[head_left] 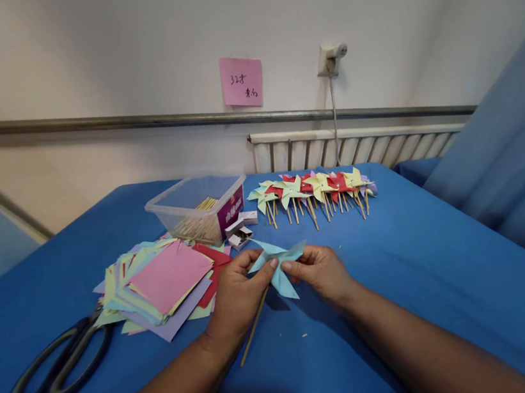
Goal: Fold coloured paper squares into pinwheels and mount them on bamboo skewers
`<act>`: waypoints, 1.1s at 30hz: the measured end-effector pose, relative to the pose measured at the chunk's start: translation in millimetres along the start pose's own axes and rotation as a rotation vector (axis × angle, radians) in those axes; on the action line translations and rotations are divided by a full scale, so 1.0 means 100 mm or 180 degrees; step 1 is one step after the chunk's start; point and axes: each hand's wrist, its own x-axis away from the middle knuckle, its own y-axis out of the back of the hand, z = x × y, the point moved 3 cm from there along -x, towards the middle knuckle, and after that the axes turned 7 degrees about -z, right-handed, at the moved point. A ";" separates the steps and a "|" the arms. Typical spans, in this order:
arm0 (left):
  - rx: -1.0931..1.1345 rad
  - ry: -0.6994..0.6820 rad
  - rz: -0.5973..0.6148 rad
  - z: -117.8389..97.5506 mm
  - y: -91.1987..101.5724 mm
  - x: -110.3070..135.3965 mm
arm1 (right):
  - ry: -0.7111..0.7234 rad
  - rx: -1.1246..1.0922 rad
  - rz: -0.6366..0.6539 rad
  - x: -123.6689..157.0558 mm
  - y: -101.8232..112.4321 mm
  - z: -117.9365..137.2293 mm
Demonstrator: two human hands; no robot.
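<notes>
Between my hands is a light blue paper pinwheel [281, 281], its blades cut and partly spread. My left hand [240, 286] pinches its left side, thumb on top near the centre. From the right, my right hand [323, 272] pinches another blade between thumb and fingers. A thin wooden stick [254, 336] slants down toward me from below the left thumb; whether it is joined to the paper is hidden. Just beyond my left hand sits a small open box [239, 235] with dark small pieces inside, too small to name.
Left of my hands lies a pile of coloured paper sheets [173, 276], with black-handled scissors [57, 365] beside it. Behind stands a clear plastic tub [177, 211] of sticks. Several finished pinwheels [319, 186] lie at the back right, on the blue tablecloth [437, 276].
</notes>
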 end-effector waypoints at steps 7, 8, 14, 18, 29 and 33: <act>0.0432 0.0382 0.0006 0.07 -0.02 -0.01 | -0.0080 0.0036 0.0081 -0.02 0.06 -0.03; 0.0621 0.0545 0.0043 0.09 -0.03 -0.02 | -0.0110 -0.0001 0.0069 -0.03 0.08 -0.04; 0.1702 0.1309 0.0408 0.13 -0.08 0.00 | -0.0142 -0.0248 0.0185 -0.05 0.10 -0.06; 0.1794 0.1411 0.0429 0.13 -0.09 -0.01 | -0.0158 -0.0202 0.0098 -0.05 0.08 -0.04; 0.1666 0.1441 0.0640 0.15 -0.08 0.00 | -0.0081 -0.0280 -0.0037 -0.04 0.07 -0.01; 0.1793 0.1555 0.0570 0.18 -0.08 -0.01 | -0.0051 -0.0171 0.0276 -0.02 0.04 -0.01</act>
